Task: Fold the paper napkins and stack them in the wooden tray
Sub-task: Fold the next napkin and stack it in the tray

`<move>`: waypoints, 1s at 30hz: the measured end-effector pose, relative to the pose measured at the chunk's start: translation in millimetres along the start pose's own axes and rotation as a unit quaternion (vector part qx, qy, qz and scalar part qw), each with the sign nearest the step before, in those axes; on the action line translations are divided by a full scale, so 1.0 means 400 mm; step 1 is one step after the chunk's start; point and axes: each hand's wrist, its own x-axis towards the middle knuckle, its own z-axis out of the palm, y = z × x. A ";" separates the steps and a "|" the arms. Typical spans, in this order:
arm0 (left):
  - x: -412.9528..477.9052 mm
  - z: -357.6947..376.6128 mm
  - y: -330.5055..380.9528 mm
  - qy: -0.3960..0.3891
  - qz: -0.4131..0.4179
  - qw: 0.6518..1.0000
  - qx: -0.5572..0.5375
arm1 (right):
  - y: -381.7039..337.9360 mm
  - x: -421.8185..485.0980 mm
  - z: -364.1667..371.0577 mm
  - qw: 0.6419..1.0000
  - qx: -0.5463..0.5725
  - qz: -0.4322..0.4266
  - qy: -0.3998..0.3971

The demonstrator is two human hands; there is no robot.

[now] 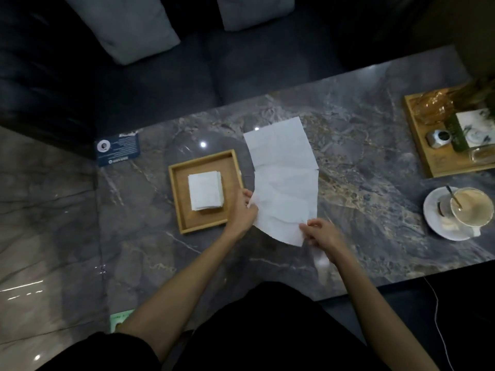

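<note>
White paper napkin (281, 180), fully unfolded, lies stretched over the dark marble table (361, 156), far end flat, near end lifted a bit and creased. Both hands are on its near edge: left hand (242, 210) pinches the near-left corner betw thumb and fingers, right hand (320, 234) pinches the near-right corner the same way — fingers pressed onto paper, not spread.

Wooden tray (176, 199) sits just left of the napkin, touching or nearly touching the left hand; stack of folded napkins (205, 190) already inside, roughly centred.

Handling, my read: v light, thin, limp — no stiffness, so it sags and wrinkles wherever unsupported. Tears easily if pulled hard at 1 corner; slides freely on polished stone, so far end may drift when near end is brought over. Best hold = 2 corners of the same edge w/ light pinch, as now; keep edge taut but not stretched.

Cup and saucer (455, 212) and 2nd tray (423, 145) sit well apart at right.
</note>
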 end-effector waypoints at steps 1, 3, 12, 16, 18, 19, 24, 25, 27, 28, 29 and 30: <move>-0.010 -0.044 0.026 -0.002 0.028 1.000 0.003 | -0.018 -0.016 0.016 0.998 -0.054 0.000 -0.041; -0.027 -0.143 0.078 0.001 0.087 0.996 0.015 | -0.059 -0.045 0.055 0.984 -0.154 -0.022 -0.084; -0.245 -0.689 0.346 0.043 0.267 0.962 -0.043 | -0.473 -0.296 0.388 0.915 0.001 -0.352 -0.198; -0.387 -0.913 0.427 0.053 0.301 0.950 -0.066 | -0.658 -0.443 0.548 0.884 0.059 -0.412 -0.211; -0.449 -1.004 0.463 0.056 0.314 0.946 -0.055 | -0.729 -0.527 0.598 0.873 0.074 -0.441 -0.196; -0.476 -1.049 0.479 0.059 0.316 0.945 -0.058 | -0.760 -0.561 0.620 0.869 0.080 -0.450 -0.192; -0.511 -1.232 0.486 0.050 0.322 0.857 -0.399 | -0.878 -0.708 0.678 0.846 0.141 -0.479 -0.187; -0.506 -1.233 0.467 0.021 0.309 0.829 -0.466 | -0.887 -0.719 0.677 0.841 0.162 -0.480 -0.190; -0.496 -1.198 0.434 -0.041 0.271 0.807 -0.523 | -0.899 -0.743 0.666 0.831 0.192 -0.488 -0.185; -0.493 -1.166 0.425 -0.053 0.250 0.812 -0.524 | -0.901 -0.746 0.656 0.832 0.189 -0.492 -0.175; -0.490 -1.132 0.420 -0.034 0.238 0.834 -0.497 | -0.901 -0.744 0.644 0.834 0.175 -0.497 -0.164; -0.491 -1.103 0.420 -0.001 0.241 0.864 -0.443 | -0.899 -0.742 0.631 0.838 0.155 -0.501 -0.153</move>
